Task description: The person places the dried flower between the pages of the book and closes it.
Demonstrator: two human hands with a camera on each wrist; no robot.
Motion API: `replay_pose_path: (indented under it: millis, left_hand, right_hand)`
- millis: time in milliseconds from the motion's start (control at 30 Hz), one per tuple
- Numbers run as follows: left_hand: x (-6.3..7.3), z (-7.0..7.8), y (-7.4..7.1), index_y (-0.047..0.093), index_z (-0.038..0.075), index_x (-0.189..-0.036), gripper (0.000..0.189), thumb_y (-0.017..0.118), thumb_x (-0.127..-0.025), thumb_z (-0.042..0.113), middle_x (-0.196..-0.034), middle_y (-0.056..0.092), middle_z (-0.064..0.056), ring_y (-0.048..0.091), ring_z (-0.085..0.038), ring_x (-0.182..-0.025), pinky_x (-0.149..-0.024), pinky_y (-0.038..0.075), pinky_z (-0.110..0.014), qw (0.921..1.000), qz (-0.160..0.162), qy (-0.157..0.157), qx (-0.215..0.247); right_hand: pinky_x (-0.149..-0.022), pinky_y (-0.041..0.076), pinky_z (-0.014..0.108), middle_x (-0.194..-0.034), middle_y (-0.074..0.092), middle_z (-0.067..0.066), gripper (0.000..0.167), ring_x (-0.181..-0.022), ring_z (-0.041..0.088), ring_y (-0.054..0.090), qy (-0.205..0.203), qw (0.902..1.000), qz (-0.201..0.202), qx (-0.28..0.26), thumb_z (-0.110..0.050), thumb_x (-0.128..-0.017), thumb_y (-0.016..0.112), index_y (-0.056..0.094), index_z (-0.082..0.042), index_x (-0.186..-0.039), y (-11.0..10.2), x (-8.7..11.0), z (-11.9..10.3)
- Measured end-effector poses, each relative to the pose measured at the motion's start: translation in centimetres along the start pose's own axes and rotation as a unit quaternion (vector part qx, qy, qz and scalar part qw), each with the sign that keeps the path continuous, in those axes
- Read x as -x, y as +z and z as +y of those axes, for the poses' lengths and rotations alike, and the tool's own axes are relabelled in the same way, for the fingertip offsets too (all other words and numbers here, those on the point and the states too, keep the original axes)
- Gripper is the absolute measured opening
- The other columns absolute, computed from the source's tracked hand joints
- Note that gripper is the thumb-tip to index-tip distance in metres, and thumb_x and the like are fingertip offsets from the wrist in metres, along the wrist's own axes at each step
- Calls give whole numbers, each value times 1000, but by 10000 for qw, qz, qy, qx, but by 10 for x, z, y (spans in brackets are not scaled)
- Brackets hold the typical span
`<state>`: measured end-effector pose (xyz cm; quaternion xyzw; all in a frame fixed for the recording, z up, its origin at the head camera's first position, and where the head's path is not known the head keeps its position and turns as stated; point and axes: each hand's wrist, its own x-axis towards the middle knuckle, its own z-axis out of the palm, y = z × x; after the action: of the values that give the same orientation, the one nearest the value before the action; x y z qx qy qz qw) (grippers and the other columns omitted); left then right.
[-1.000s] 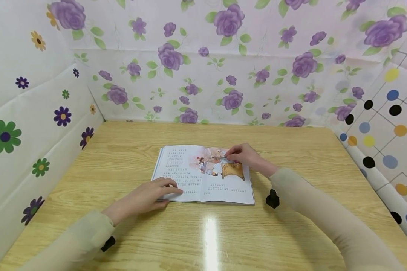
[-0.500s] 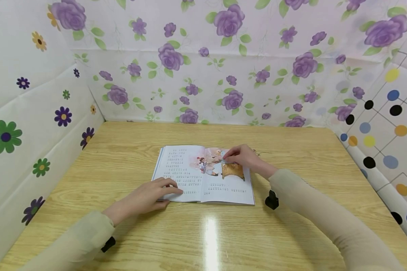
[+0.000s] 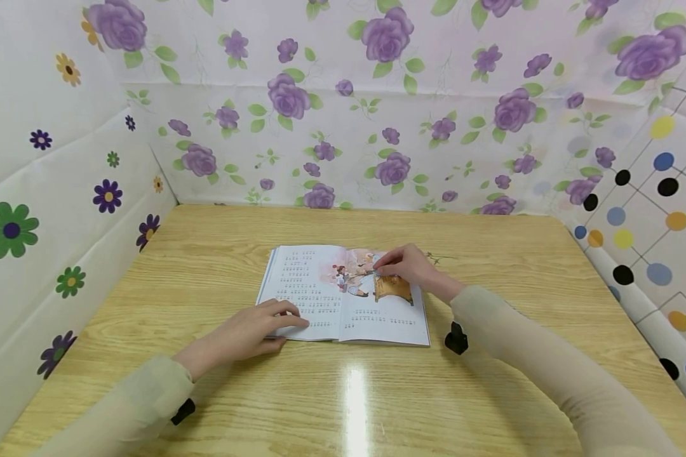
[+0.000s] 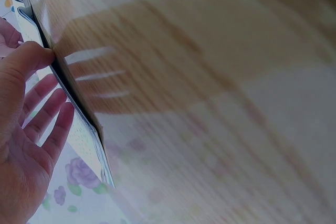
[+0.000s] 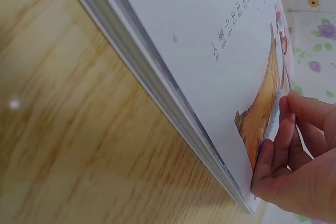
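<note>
An open picture book point(image 3: 371, 333) lies flat on the table, text on its left page and a coloured picture with an orange scroll point(image 3: 393, 289) on the right. My left hand point(image 3: 257, 330) rests at the near left corner; its loosely extended fingers lie over the page, and the thumb point(image 4: 34, 56) touches the book's near edge. Bent over the top of the right page is my right hand point(image 3: 408, 263), covering the far right corner. Its fingertips point(image 5: 286, 124) are drawn together right by the picture; I cannot tell whether they pinch paper.
The wooden table point(image 3: 263, 406) extends around the book. A small sprig-like mark point(image 3: 437, 257) shows on it beyond the right hand. A purple-flowered sheet point(image 3: 320, 127) stands along the back, with patterned sheets at both sides. Dark wrist devices sit below both sleeves.
My right hand has shifted slightly left across the picture, exposing more of the sprig-like mark behind it. The left hand and the book stay in place.
</note>
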<state>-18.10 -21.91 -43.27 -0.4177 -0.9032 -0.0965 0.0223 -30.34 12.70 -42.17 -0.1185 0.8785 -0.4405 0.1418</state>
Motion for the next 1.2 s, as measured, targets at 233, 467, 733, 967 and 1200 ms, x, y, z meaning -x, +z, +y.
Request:
replay_pose_path:
  millis: [233,467,733,967,1200]
  left_hand:
    - [0,0,0,64,24,-130,41,71,-90,16,-127,61,5,59,-13,-111,-85,55,-33,10000,-10,-7,-10]
    - [-1,1,1,63,24,-130,42,71,-90,16,-128,61,4,59,-14,-111,-85,55,-32,10000,-28,-12,-30]
    - [0,0,1,64,23,-130,42,71,-89,15,-127,61,3,59,-14,-110,-83,55,-31,10000,49,16,-23]
    - [0,0,1,63,24,-130,43,71,-89,15,-127,61,4,59,-14,-110,-84,55,-31,10000,54,12,-10]
    - [1,0,0,63,24,-131,43,71,-90,15,-127,61,4,59,-14,-110,-84,55,-32,10000,20,-9,-7]
  right_hand:
    - [-62,45,25,-107,75,13,15,-75,16,62,-126,9999,4,-2,-16,-91,71,78,-8,-102,3,1,-1]
    - [-63,48,26,-106,75,13,14,-77,15,64,-186,9997,-25,-183,-16,-91,72,78,-7,-100,6,1,3]
    - [-64,49,26,-104,76,11,12,-78,14,65,-139,9999,-7,-72,-16,-91,71,79,-10,-98,7,1,1]
    - [-65,48,27,-105,76,12,13,-80,16,66,-105,9999,-13,-34,-16,-91,71,78,-9,-100,6,2,-2]
    - [-67,48,27,-108,75,12,14,-84,18,67,-62,10000,-34,-5,-17,-92,71,78,-10,-101,6,2,-3]
